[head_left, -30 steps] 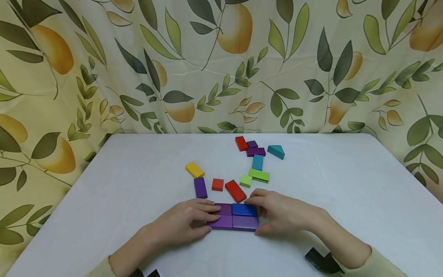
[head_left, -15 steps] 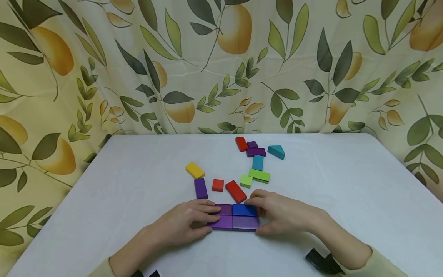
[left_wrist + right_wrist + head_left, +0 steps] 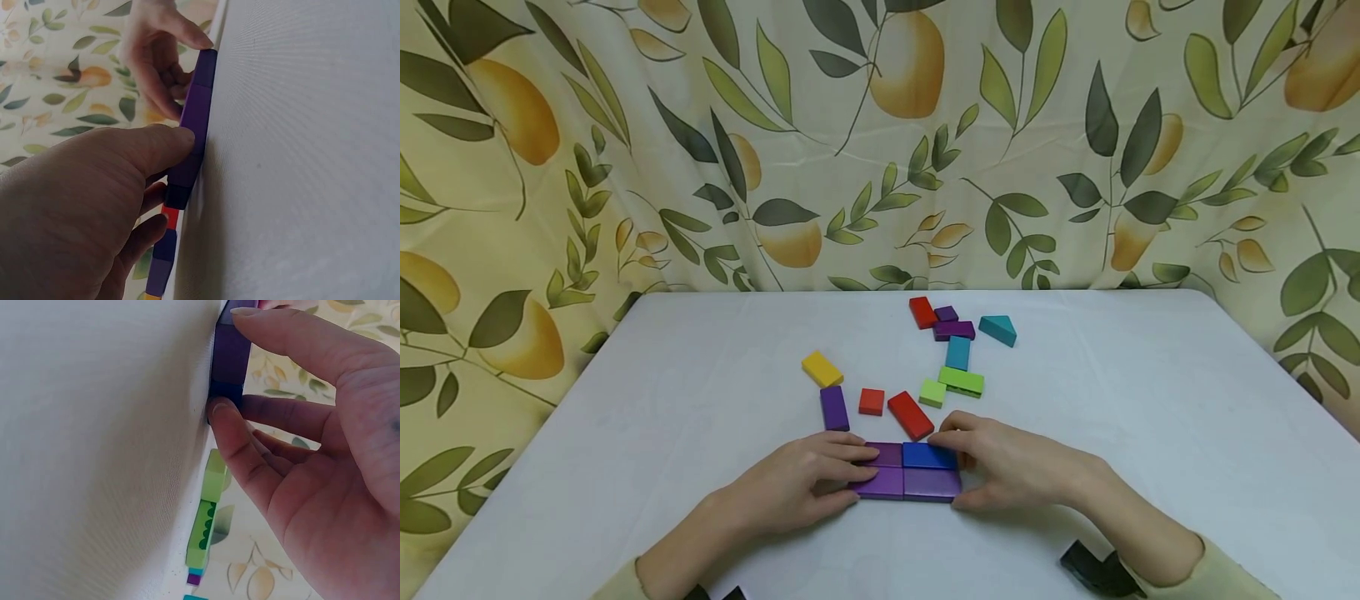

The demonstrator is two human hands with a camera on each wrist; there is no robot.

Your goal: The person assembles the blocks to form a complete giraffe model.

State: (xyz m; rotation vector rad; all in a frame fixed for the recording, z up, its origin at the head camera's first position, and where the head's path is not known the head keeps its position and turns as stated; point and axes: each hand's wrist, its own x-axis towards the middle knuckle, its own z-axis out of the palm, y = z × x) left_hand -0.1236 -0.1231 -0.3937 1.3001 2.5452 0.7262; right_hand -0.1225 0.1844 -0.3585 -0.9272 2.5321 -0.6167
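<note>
Four-sided flat blocks lie pushed together in two rows in the head view. A purple block and a blue block form the far row. Two more purple blocks, left and right, form the near row. My left hand holds the left end, fingertips over the purple blocks and thumb at the near corner. My right hand grips the right end, a finger at the blue block's far edge and the thumb at the near corner. In the right wrist view, the thumb touches a purple side.
Behind the group lie a red block, a red cube, a dark purple block and a yellow block. Green blocks, a teal block and a teal triangle lie farther back on the white table.
</note>
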